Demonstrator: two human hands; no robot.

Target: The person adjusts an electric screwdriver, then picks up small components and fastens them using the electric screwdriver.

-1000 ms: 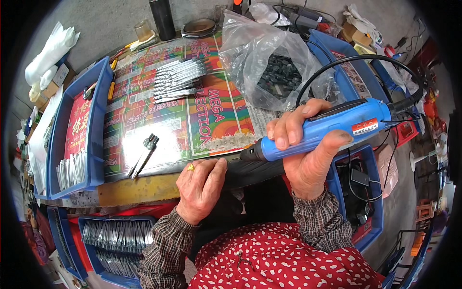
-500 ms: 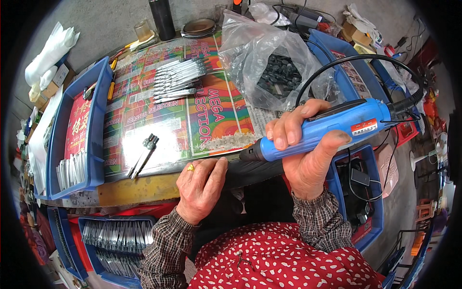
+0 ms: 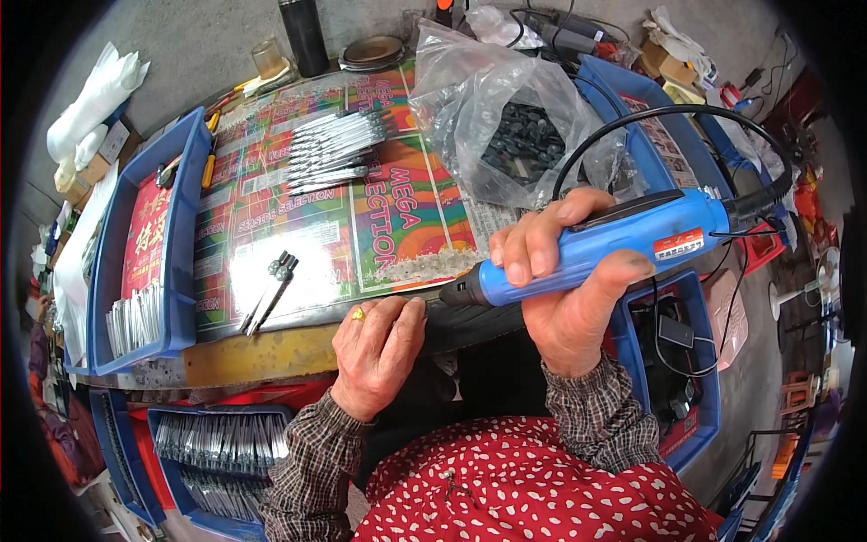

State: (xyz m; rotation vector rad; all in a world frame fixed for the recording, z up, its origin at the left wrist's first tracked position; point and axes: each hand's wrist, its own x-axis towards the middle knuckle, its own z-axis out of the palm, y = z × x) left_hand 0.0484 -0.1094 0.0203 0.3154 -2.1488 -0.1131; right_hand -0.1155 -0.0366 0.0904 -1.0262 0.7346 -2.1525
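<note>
My right hand grips a blue electric screwdriver, its black cable arching up behind. The tool lies nearly level, with its dark nose pointing left at my left hand. That hand is closed above the table's front edge, a yellow ring on one finger. Whatever its fingertips hold is hidden, and the tool's nose is right beside them. Left of it on the table lie two or so slim rods with black ends. Farther back rests a pile of silvery slim rods.
A clear plastic bag of small black parts stands at the back right. Blue trays flank the table, one at left holding silvery rods. Below left, another blue tray is full of them. A black cylinder stands behind.
My right hand has brought the screwdriver slightly left and down, so its nose is closer to my left hand. The left hand has barely moved.
</note>
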